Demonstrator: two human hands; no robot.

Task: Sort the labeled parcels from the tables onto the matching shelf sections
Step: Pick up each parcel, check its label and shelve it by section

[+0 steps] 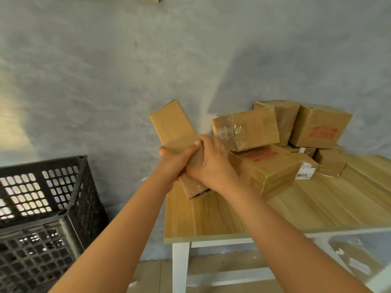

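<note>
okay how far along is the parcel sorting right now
Early, by the look of it. No shelf is in view, so nothing can be confirmed as sorted. In hand: both the left hand and right hand grip one long parcel. Left: a pile of boxes on the table.

— What's that in my hands?
— My parcel (175,132): matt brown cardboard, smooth, glossy tape at its lower end.
— The pile?
— Taped box (247,127): cardboard under shiny, wrinkled clear tape. Printed box (319,130): matt cardboard, red ink.
— Furniture?
— Table (232,216): pale wood-grain top, white painted legs. Crate (69,208): dark perforated plastic. Wall (127,60): rough grey plaster.
</note>
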